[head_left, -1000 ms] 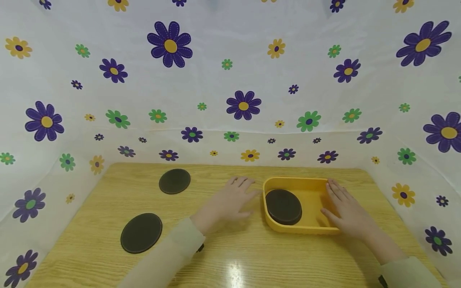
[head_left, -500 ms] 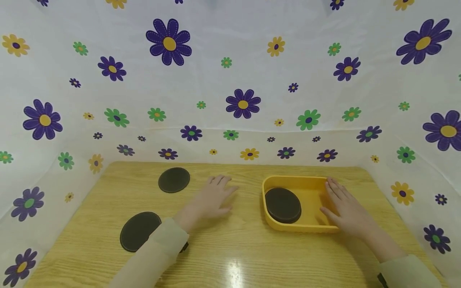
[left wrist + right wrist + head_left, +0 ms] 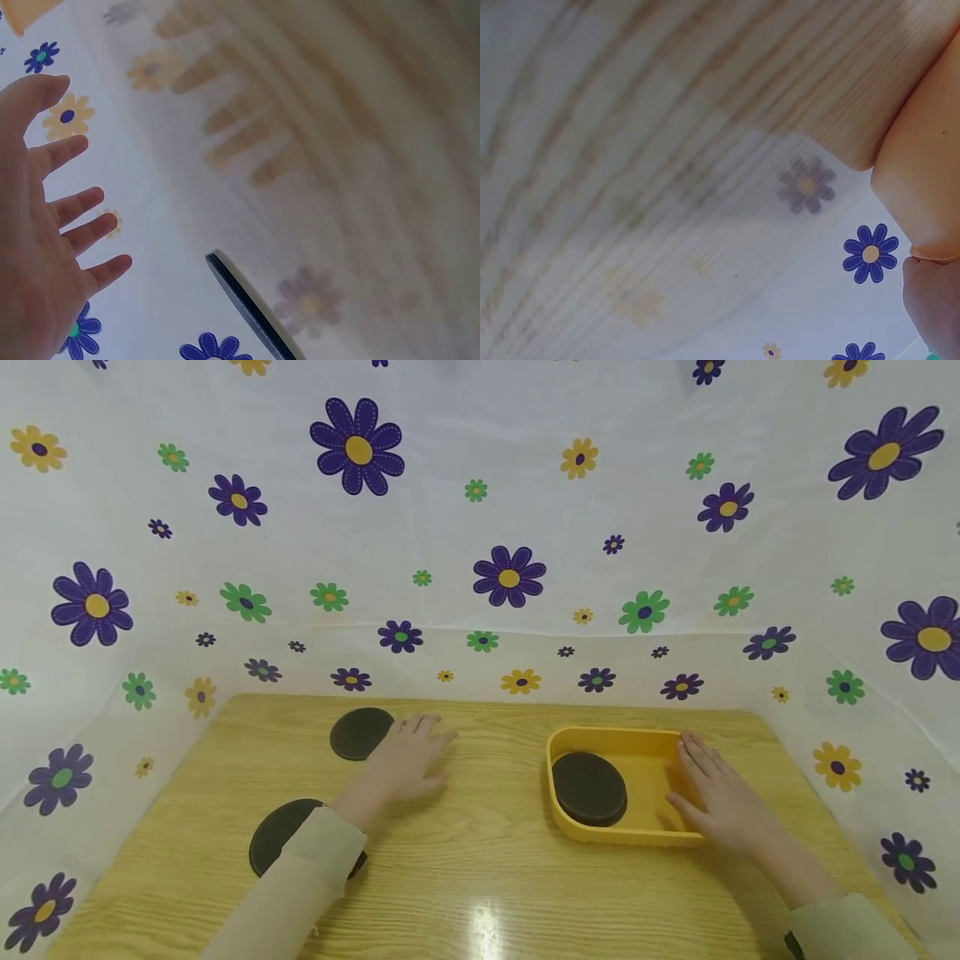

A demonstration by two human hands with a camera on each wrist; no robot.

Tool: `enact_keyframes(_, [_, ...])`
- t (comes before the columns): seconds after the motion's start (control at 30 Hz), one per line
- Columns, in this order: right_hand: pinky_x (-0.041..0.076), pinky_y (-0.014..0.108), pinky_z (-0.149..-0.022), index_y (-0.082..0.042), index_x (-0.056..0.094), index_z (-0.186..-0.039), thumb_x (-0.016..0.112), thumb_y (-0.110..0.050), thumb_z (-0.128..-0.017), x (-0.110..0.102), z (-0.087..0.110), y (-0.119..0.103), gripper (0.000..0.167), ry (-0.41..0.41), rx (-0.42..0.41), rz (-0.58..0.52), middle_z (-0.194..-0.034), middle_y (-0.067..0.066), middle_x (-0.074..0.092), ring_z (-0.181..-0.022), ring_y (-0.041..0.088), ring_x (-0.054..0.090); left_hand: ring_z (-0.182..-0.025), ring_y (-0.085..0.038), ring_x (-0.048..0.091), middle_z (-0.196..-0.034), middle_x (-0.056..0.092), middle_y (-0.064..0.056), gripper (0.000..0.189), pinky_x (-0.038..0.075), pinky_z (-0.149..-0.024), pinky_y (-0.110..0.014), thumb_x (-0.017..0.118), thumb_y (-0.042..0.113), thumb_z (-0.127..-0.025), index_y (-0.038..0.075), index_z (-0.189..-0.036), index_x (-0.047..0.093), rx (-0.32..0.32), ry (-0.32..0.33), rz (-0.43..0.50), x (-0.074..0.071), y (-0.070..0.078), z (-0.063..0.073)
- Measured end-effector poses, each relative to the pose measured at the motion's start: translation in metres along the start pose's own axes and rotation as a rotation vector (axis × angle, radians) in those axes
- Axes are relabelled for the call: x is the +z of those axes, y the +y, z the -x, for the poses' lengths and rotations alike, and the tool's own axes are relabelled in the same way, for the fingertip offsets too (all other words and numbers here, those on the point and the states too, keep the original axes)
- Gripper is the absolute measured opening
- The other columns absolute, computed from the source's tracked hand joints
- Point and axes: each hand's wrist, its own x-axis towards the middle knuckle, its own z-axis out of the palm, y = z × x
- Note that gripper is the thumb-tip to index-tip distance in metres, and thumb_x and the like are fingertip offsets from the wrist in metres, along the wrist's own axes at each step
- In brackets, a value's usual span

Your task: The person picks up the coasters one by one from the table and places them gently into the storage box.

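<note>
In the head view my left hand (image 3: 405,764) reaches out with spread fingers and holds nothing. It overlaps the right edge of the back black disc (image 3: 358,733); contact cannot be judged. The left wrist view has the hand (image 3: 52,202) apart from a disc's dark edge (image 3: 247,304). Another black disc (image 3: 281,835) lies nearer, partly behind the left sleeve. My right hand (image 3: 723,797) rests straight fingers on the right rim of a yellow tray (image 3: 630,837), thumb over its inside. A thick black disc (image 3: 590,789) lies at the tray's left end.
The wooden tabletop (image 3: 495,868) spreads beneath everything. White flower-printed cloth (image 3: 480,518) rises behind the table and along both sides. In the right wrist view, the tray's outer wall (image 3: 922,172) stands on the wood.
My left hand has moved left, away from the tray and up to the back disc. The right hand, tray and discs have stayed in place.
</note>
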Motion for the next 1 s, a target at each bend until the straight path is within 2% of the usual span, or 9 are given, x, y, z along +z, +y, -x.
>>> enact_keyframes(0.27, [-0.018, 0.012, -0.121, 0.017, 0.028, -0.159, 0.054, -0.039, -0.108, 0.001, 0.001, 0.000, 0.080, -0.014, 0.014, -0.016, -0.168, 0.037, 0.023, -0.164, 0.044, 0.014, -0.153, -0.042, 0.037, -0.165, 0.040, -0.021, 0.074, 0.031, -0.124, -0.064, 0.064, 0.046, -0.094, 0.018, -0.160, 0.047, -0.092, 0.008, 0.036, -0.003, -0.025, 0.003])
enact_keyframes(0.53, [-0.018, 0.012, -0.120, 0.016, 0.027, -0.160, 0.055, -0.039, -0.108, -0.002, 0.000, 0.000, 0.081, -0.039, 0.036, -0.032, -0.170, 0.036, 0.022, -0.162, 0.048, 0.017, -0.154, -0.049, 0.033, -0.166, 0.036, -0.025, 0.076, 0.030, -0.120, -0.074, 0.070, 0.041, -0.091, 0.014, -0.159, 0.048, -0.179, -0.009, 0.089, -0.013, -0.047, 0.009])
enact_keyframes(0.67, [-0.018, 0.012, -0.120, 0.016, 0.028, -0.160, 0.055, -0.039, -0.108, -0.002, -0.001, 0.000, 0.080, -0.031, 0.029, -0.020, -0.169, 0.036, 0.023, -0.161, 0.048, 0.020, -0.154, -0.053, 0.030, -0.166, 0.033, -0.028, 0.078, 0.029, -0.118, -0.077, 0.070, 0.037, -0.087, 0.012, -0.158, 0.049, -0.213, -0.009, 0.108, -0.013, -0.061, 0.010])
enact_keyframes(0.8, [-0.017, 0.011, -0.121, 0.016, 0.031, -0.158, 0.056, -0.039, -0.108, 0.000, -0.001, 0.001, 0.079, -0.007, 0.013, 0.001, -0.168, 0.036, 0.027, -0.161, 0.047, 0.022, -0.152, -0.058, 0.031, -0.164, 0.034, -0.031, 0.079, 0.033, -0.114, -0.079, 0.071, 0.037, -0.085, 0.009, -0.156, 0.050, -0.222, -0.009, 0.105, -0.011, -0.074, 0.008])
enact_keyframes(1.0, [-0.018, 0.011, -0.121, 0.016, 0.030, -0.159, 0.055, -0.039, -0.108, 0.003, 0.000, 0.002, 0.079, 0.001, 0.012, 0.002, -0.168, 0.036, 0.026, -0.163, 0.045, 0.019, -0.148, -0.062, 0.034, -0.162, 0.035, -0.034, 0.082, 0.039, -0.108, -0.081, 0.074, 0.043, -0.085, 0.009, -0.156, 0.050, -0.227, -0.045, 0.077, -0.006, -0.091, 0.002])
